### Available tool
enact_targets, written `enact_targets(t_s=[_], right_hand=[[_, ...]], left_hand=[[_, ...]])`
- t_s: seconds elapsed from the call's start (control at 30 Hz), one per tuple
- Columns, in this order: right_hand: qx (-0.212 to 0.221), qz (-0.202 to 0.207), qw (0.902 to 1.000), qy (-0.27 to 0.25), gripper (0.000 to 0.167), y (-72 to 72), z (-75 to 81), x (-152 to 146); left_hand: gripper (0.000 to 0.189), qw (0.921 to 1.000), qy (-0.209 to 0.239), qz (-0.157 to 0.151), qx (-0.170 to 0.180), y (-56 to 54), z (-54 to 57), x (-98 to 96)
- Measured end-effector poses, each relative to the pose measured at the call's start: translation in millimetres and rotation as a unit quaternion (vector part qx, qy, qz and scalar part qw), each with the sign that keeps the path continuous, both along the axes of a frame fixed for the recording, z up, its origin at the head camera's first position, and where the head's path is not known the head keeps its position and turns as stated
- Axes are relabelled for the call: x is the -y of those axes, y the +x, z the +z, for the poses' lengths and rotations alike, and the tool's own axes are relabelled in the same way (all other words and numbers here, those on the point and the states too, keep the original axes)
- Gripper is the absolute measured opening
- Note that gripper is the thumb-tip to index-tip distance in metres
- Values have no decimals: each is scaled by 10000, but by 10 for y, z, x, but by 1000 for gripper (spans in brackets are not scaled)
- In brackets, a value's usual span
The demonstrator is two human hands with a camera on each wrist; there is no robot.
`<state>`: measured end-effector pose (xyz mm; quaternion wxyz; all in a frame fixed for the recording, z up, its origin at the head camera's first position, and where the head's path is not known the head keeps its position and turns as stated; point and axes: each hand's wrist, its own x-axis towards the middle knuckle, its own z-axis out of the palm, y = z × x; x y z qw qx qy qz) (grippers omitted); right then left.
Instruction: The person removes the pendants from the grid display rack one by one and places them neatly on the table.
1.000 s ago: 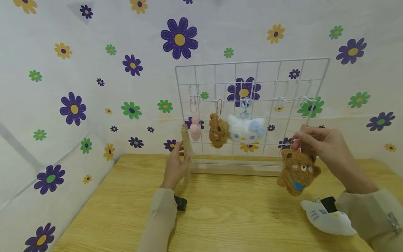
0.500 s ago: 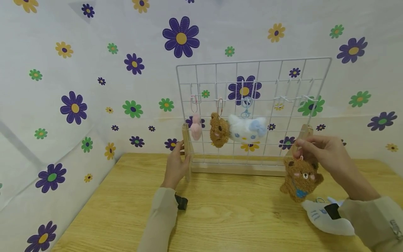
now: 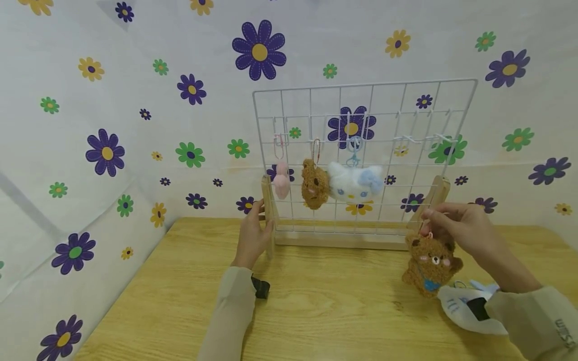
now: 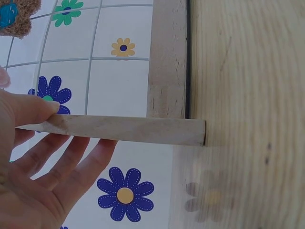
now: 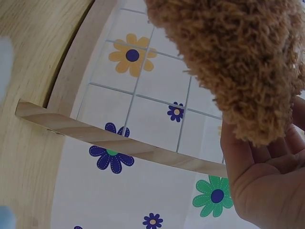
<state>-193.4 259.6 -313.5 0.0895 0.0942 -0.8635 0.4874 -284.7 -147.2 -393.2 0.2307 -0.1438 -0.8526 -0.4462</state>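
Work at the white wire grid rack with a pale wooden base (image 3: 338, 241) looks partway along. Three plush charms hang on it: a slim pink one (image 3: 281, 181) near its left end, a curly brown bear (image 3: 314, 189) next to that, and a fluffy white cat head with a blue bow (image 3: 349, 184) near its middle. Two more are off it. A curly brown bear with a blue pouch (image 3: 431, 258) hangs in front of the rack's right end from the right hand (image 3: 469, 235), whose thumb and fingers are closed in a pinch at the bear's thin reddish loop. A white plush with blue stitching (image 3: 451, 307) lies in front of the rack's right end, partly hidden. White metal hooks (image 3: 408, 139) towards the rack's right side bear nothing. The left hand (image 3: 253, 238) grips the rack's left wooden leg (image 4: 133, 130), thumb and fingers on opposite faces. The beige right sleeve (image 3: 537, 316) carries dark lettering, too unclear to read; the plushes show no legible label or brand.
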Motion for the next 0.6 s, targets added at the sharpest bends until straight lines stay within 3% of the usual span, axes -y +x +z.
enact_targets(t_s=[0.6], right_hand=[[182, 74, 9987, 464, 38, 8, -126, -14]], left_hand=[[49, 10000, -9, 11, -63, -2, 8, -11]])
